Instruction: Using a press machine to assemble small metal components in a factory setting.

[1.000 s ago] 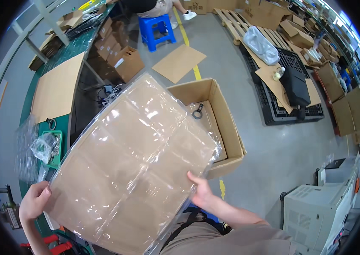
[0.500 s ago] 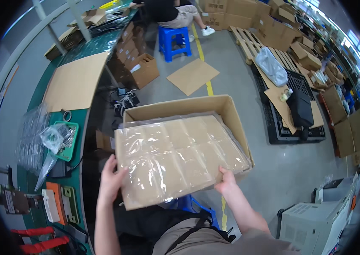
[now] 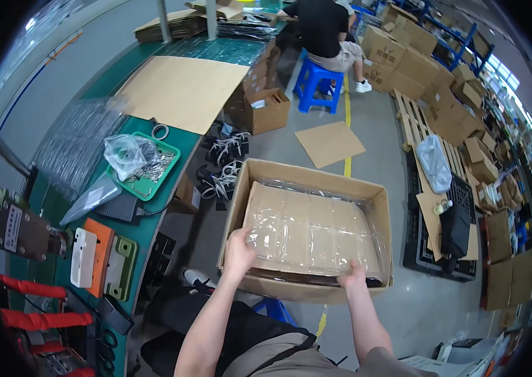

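Observation:
A flat cardboard sheet covered in clear, shiny plastic point(image 3: 310, 229) lies inside the open cardboard box point(image 3: 316, 290), its near edge tilted slightly up by the box's near wall. My left hand point(image 3: 239, 251) grips its near left corner. Along the near edge, toward the right, my right hand point(image 3: 352, 274) pinches it with the thumb on top; the fingers underneath are hidden. More clear plastic shows at the box's far side. What lies beneath the sheet is hidden.
On the green workbench point(image 3: 181, 147) at left are a green tray point(image 3: 175, 164) of small metal parts, a cardboard sheet point(image 3: 184, 91) and clear plastic trays point(image 3: 77, 144). A blue stool point(image 3: 319, 85) holds a seated person. Pallets point(image 3: 439, 213) stand at right.
The plastic-covered sheet has gone down into the box, both hands still on it. Earlier it was above the box, overhanging the near left side. The view has shifted toward the left.

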Tool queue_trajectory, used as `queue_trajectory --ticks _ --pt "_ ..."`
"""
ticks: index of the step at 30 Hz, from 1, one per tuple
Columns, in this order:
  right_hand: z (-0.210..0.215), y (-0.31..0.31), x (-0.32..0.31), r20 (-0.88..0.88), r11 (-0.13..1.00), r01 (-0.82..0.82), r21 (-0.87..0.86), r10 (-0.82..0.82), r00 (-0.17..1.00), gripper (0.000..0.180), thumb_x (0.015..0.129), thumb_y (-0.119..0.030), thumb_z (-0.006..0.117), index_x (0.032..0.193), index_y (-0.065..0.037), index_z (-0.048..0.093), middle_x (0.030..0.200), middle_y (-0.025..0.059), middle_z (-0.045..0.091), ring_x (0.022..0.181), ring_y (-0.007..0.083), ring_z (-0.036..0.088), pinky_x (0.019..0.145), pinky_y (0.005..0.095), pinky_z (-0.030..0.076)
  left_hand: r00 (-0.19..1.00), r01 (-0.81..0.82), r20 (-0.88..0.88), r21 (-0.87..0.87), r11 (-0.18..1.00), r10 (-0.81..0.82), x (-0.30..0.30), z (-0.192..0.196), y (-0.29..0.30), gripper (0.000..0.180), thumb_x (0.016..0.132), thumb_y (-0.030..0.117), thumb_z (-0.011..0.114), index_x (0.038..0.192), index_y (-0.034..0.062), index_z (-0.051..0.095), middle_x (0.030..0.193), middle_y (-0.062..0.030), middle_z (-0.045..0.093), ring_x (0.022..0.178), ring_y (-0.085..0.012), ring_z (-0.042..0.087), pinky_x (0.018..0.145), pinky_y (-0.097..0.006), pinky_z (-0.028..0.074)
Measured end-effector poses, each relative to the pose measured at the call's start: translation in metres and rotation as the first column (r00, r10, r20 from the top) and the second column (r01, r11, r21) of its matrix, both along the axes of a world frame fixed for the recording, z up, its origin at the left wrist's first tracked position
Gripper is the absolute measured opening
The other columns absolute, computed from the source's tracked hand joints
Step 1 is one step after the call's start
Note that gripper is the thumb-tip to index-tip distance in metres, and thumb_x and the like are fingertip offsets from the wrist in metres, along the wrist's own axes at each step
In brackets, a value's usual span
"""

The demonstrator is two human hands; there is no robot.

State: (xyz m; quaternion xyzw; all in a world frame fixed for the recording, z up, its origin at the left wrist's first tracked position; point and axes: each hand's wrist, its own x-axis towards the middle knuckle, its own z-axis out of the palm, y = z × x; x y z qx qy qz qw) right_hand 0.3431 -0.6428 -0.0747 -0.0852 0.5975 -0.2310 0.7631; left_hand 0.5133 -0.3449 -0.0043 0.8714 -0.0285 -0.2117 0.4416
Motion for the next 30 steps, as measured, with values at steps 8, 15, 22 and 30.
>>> queue_trajectory --ticks 8,15,22,30 --pt "-0.088 0.012 0.010 -0.263 0.937 -0.342 0.069 0.348 0.900 0.037 0.103 -0.020 0.054 0.136 -0.005 0.062 0.134 0.0143 0.069 0.121 0.0324 0.067 0.106 0.0485 0.053 0.946 0.093 0.272 0.298 0.950 -0.178 -0.011 -0.077 -0.005 0.037 0.086 0.000 0.062 0.122 -0.0050 0.068 0.141 -0.0258 0.059 0.119 -0.0446 0.062 0.103 -0.048 0.051" --pt "-0.153 0.009 0.000 -0.716 0.301 -0.883 0.359 0.697 -0.053 0.041 0.100 -0.020 0.060 0.138 -0.006 0.064 0.137 0.0121 0.068 0.121 0.0318 0.066 0.103 0.0466 0.054 0.878 0.107 0.456 0.105 0.989 -0.143 -0.077 -0.048 0.016 0.034 0.088 0.004 0.067 0.121 -0.0025 0.070 0.142 -0.0229 0.060 0.121 -0.0429 0.063 0.104 -0.045 0.052" --pt "-0.152 0.016 0.032 -0.725 -0.017 -0.798 0.603 0.406 -0.557 0.041 0.099 -0.020 0.062 0.138 -0.008 0.065 0.137 0.0096 0.068 0.121 0.0306 0.066 0.102 0.0448 0.054 0.866 0.065 0.499 -0.078 0.995 -0.017 -0.133 0.005 0.073 0.027 0.089 0.001 0.070 0.116 -0.0017 0.073 0.132 -0.0146 0.068 0.113 -0.0329 0.069 0.097 -0.038 0.056" --pt "-0.034 0.054 0.039 -0.910 0.319 -0.893 0.318 0.366 -0.193 0.034 0.102 -0.018 0.058 0.134 -0.011 0.067 0.130 0.0052 0.071 0.121 0.0276 0.066 0.105 0.0422 0.052 0.861 -0.211 0.433 -0.174 0.962 0.267 -0.184 0.015 0.139 0.020 0.088 -0.003 0.070 0.107 -0.0046 0.075 0.117 -0.0158 0.075 0.102 -0.0293 0.072 0.089 -0.033 0.057"
